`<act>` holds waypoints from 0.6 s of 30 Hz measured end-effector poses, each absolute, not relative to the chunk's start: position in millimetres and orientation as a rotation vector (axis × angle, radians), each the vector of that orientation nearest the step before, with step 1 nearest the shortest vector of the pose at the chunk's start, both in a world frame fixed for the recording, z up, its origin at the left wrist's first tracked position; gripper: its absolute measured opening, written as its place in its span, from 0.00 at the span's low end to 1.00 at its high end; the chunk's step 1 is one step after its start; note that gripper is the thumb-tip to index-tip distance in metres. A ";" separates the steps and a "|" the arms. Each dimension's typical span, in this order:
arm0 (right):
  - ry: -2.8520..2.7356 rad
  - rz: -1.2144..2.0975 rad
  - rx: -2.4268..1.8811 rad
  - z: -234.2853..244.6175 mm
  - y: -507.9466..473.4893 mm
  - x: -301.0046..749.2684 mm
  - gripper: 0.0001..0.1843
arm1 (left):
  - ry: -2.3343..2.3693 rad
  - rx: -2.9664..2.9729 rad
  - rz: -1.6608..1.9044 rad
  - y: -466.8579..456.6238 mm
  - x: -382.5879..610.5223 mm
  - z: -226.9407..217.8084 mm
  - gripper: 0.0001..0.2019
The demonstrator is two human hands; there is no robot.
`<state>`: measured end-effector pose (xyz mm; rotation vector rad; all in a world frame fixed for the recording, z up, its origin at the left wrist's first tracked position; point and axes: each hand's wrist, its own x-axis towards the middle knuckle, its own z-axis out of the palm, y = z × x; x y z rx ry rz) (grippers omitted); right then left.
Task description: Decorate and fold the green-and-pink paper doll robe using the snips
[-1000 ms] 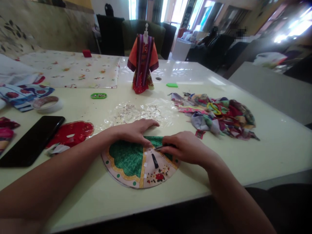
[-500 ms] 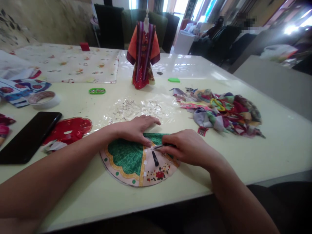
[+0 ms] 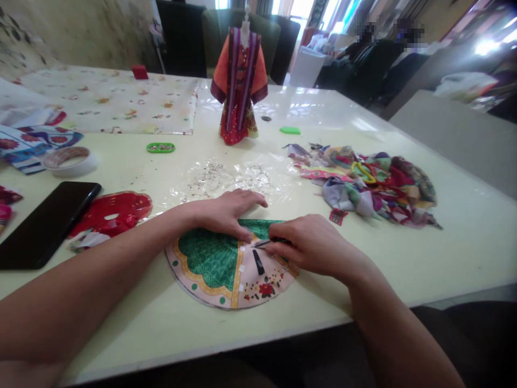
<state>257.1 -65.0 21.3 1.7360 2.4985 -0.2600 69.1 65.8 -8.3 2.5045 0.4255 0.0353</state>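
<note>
At the near edge of the glossy cream table (image 3: 444,258), a fan-shaped printed piece (image 3: 210,264) lies flat between the person's two hands, with a green scalloped panel, a gold border and a pink section with red flowers. Compared with a second ago, the view has tipped slightly, so the table's contents sit higher in the frame, while the hands and the printed piece have hardly changed their relation.

The left hand (image 3: 228,213) is spread, not gripping, its fingers resting on the upper edge of the piece near a folded green strip. The right hand (image 3: 311,245) has its fingers curled together, pinching a small silver tool (image 3: 262,243), too small to tell as scissors or tweezers. The tool's tip points left over the middle of the piece, by the gold strip and just beside the left hand's fingertips.

Just beyond the hands lies a clear plastic sheet (image 3: 226,180) scattered with sequins. To the right is a heap of fabric scraps (image 3: 363,186); to the left are a red cut-out (image 3: 111,213) and a black smartphone (image 3: 46,225). Farther off, a miniature red-and-orange robe (image 3: 239,81) stands on a small dress form.
</note>
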 end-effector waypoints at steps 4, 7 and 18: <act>2.489 -0.241 1.733 20.8 -65.0 256.0 0.17 | 0.415 2.519 0.038 66.7 69.1 -9.2 0.36; 2.485 -0.219 1.730 20.2 -65.0 256.3 0.18 | 0.428 2.527 0.032 65.7 70.2 -8.6 0.36; 2.498 -0.213 1.727 22.5 -66.6 255.8 0.17 | 0.484 2.647 -0.118 54.4 76.3 -2.6 0.40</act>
